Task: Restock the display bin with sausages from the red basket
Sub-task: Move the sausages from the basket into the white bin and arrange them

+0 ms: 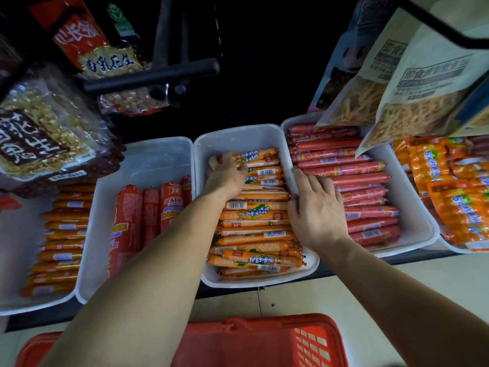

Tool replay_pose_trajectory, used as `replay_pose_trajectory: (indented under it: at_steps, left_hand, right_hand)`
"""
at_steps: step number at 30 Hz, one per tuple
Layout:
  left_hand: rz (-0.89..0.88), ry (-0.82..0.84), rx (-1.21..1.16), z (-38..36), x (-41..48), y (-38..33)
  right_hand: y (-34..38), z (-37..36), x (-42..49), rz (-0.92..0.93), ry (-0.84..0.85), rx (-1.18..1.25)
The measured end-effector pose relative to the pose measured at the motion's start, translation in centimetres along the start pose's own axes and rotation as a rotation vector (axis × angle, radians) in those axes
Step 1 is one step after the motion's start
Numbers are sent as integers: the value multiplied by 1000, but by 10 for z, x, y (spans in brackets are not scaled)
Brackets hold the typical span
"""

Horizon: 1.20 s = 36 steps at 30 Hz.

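Observation:
The white display bin point(238, 131) stands in the middle of the shelf, packed with orange corn sausages point(254, 215) lying crosswise. My left hand point(225, 173) rests on the sausages at the bin's far left part, fingers bent slightly over their left ends. Along the bin's right rim lies my right hand point(315, 207), fingers spread, its thumb side touching the right ends of the sausages. The red basket point(259, 340) sits on the floor below the shelf edge; no sausages show inside it.
A white bin point(158, 144) with thick red sausages stands to the left and one with thin red sausages point(365, 207) to the right. Orange sausage packs point(455, 194) fill the far right. Snack bags point(39, 136) point(410, 88) hang low over the bins from black hooks point(148, 75).

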<state>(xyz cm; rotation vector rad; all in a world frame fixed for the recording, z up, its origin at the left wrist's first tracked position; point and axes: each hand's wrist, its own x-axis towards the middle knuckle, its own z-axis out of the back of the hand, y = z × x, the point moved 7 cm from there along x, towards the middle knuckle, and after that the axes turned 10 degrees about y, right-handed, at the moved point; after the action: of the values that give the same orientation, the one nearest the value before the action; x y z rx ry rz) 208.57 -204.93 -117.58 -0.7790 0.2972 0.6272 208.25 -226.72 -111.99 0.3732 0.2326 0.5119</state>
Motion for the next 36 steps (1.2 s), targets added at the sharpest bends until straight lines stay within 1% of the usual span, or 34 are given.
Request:
replay_pose_trajectory:
  at_steps: [1, 3, 5, 7, 8, 10, 13, 16, 20, 22, 24, 30, 32, 34, 36]
  left_hand:
    - [-30, -27, 39, 4, -9, -4]
    - [-157, -70, 131, 10, -34, -11]
    - [-275, -45, 331, 1, -69, -15]
    - [-290, 62, 552, -21, -97, -10]
    - [-280, 107, 626, -30, -102, -6]
    - [-293, 127, 695, -33, -94, -7]
    - [-319, 91, 709, -20, -60, -17]
    - [-275, 81, 730, -9, -35, -23]
    - [-307, -4, 731, -12, -62, -30]
    - [-300, 53, 743, -26, -80, -18]
    - [-269, 115, 745, -32, -78, -5]
    - [-228, 35, 714, -9, -17, -33]
    - [-239, -8, 665, -7, -23, -38]
    - [-264, -52, 602, -8, -47, -33]
    - [-249, 0, 599, -19, -73, -20]
  right_hand:
    - [0, 0, 0, 0, 2, 0]
    - [1, 1, -1, 0, 11, -4]
    - [2, 2, -1, -4, 13, -4]
    - [2, 1, -1, -11, 9, 0]
    - [2, 1, -1, -13, 6, 0]
    - [2, 1, -1, -12, 8, -3]
    - [0, 0, -2, -9, 9, 6]
    - [-1, 0, -1, -2, 8, 7]
    - [0, 1, -1, -9, 8, 4]
    - [-1, 1, -1, -12, 8, 3]
    - [0, 0, 0, -6, 12, 6]
    - [-2, 0, -1, -4, 6, -1]
    - [-2, 0, 1, -7, 5, -8]
    - [-1, 0, 1, -14, 9, -2]
    - [-1, -1, 0, -22, 5, -4]
